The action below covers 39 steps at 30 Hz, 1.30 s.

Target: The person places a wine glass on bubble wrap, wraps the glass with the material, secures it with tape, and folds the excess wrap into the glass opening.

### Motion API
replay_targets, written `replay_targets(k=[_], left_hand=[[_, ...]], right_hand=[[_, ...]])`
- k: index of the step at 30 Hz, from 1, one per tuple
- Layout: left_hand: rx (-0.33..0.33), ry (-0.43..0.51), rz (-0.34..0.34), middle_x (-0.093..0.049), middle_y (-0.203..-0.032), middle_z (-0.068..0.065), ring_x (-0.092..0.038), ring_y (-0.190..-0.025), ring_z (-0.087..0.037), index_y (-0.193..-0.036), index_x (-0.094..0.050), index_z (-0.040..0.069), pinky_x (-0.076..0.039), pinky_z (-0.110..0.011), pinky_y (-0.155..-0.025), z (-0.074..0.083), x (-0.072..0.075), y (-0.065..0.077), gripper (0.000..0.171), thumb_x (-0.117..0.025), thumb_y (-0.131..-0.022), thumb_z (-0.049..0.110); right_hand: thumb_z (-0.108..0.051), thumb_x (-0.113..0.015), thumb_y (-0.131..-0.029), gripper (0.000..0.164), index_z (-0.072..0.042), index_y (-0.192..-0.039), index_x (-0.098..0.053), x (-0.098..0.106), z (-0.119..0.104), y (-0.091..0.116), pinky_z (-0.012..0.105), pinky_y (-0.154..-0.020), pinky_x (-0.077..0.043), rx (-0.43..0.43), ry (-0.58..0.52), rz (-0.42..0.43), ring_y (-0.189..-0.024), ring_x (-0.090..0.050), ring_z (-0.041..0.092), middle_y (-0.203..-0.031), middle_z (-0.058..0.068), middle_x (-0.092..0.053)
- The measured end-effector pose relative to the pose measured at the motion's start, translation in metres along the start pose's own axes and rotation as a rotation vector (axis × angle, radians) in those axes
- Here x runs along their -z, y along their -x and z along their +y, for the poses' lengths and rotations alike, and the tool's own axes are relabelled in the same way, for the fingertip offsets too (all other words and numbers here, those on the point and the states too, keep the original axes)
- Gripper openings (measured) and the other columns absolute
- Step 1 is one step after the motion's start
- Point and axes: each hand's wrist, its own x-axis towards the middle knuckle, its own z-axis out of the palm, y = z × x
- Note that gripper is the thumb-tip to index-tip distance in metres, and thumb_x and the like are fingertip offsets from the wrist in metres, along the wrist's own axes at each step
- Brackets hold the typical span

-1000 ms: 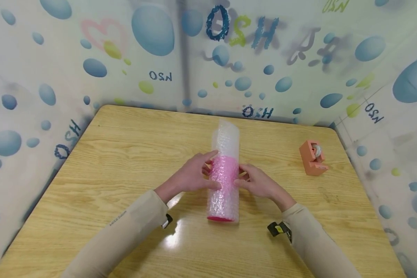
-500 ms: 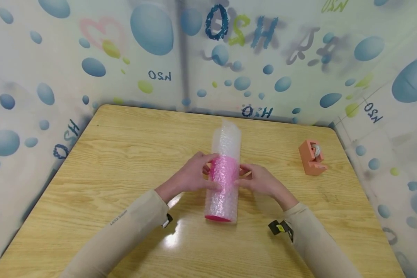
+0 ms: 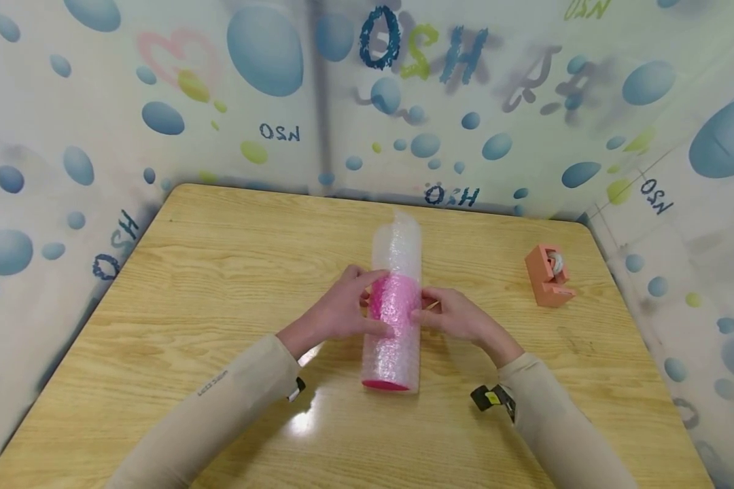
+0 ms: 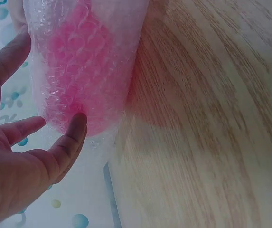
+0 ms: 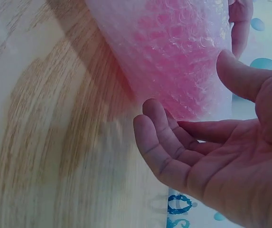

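A pink cylindrical thing wrapped in clear bubble wrap [image 3: 393, 356] lies lengthwise on the table, its pink end towards me. Beyond the pink part, the wrap [image 3: 397, 244] runs on as a hollow-looking clear sleeve. My left hand [image 3: 342, 309] holds the bundle from the left, thumb over its top and fingers along the side. From the right, my right hand [image 3: 459, 316] holds it with thumb on top and fingers curved at the lower side. In the right wrist view, the curled fingers [image 5: 159, 137] reach the lower edge of the wrapped roll [image 5: 178, 61].
An orange tape dispenser [image 3: 548, 277] with a roll of tape stands at the right of the wooden table [image 3: 238, 258]. Walls [image 3: 342, 122] printed with blue drops and lettering close off the back and sides. A dark strap [image 3: 492, 399] circles the right wrist.
The wrapped bundle has turned slightly between my hands, its far end and loose wrap edge shifting a little. Both hands keep nearly the same place on it.
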Motion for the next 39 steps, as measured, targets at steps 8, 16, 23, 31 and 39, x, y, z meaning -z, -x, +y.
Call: replay_targets(k=[8, 16, 23, 31, 39], left_hand=[[-0.002, -0.039, 0.014, -0.037, -0.124, -0.006, -0.055, -0.104, -0.019, -0.148, -0.04, 0.027, -0.053, -0.028, -0.08, 0.001, -0.001, 0.001, 0.099, -0.09, -0.064, 0.04], [-0.03, -0.068, 0.041, -0.034, -0.126, -0.004, -0.054, -0.099, -0.02, -0.148, -0.04, 0.027, -0.051, -0.026, -0.077, -0.001, -0.007, -0.002, 0.1, -0.09, -0.063, 0.042], [-0.048, -0.076, 0.051, -0.033, -0.127, -0.003, -0.052, -0.095, -0.021, -0.149, -0.039, 0.028, -0.051, -0.025, -0.073, -0.003, -0.014, -0.003, 0.099, -0.089, -0.065, 0.043], [-0.092, -0.138, 0.096, -0.034, -0.122, -0.001, -0.043, -0.101, -0.017, -0.148, -0.041, 0.028, -0.049, -0.026, -0.076, -0.006, -0.019, -0.005, 0.099, -0.088, -0.063, 0.048], [-0.089, -0.155, 0.106, -0.034, -0.123, -0.001, -0.038, -0.107, -0.016, -0.146, -0.042, 0.03, -0.049, -0.028, -0.079, -0.005, -0.02, -0.005, 0.098, -0.088, -0.062, 0.052]], right_hand=[[-0.025, -0.058, -0.098, 0.043, -0.002, -0.134, -0.052, 0.0, 0.005, -0.001, 0.036, -0.076, -0.054, 0.021, -0.032, -0.046, -0.096, -0.061, 0.022, -0.115, 0.013, -0.063], [-0.022, -0.056, -0.099, 0.04, -0.001, -0.132, -0.053, 0.0, 0.009, -0.002, 0.039, -0.079, -0.054, 0.009, -0.063, -0.073, -0.096, -0.06, 0.021, -0.115, 0.013, -0.062], [-0.022, -0.056, -0.099, 0.042, 0.001, -0.134, -0.051, 0.001, 0.011, -0.001, 0.039, -0.081, -0.054, -0.014, -0.073, -0.086, -0.096, -0.06, 0.023, -0.115, 0.014, -0.062], [-0.026, -0.06, -0.097, 0.049, -0.001, -0.138, -0.05, 0.002, 0.014, 0.002, 0.041, -0.078, -0.055, -0.022, -0.072, -0.056, -0.095, -0.063, 0.024, -0.117, 0.015, -0.063], [-0.029, -0.064, -0.094, 0.054, 0.001, -0.137, -0.05, 0.007, 0.024, 0.009, 0.038, -0.079, -0.057, -0.007, -0.045, 0.003, -0.107, -0.062, 0.029, -0.128, 0.019, -0.058]])
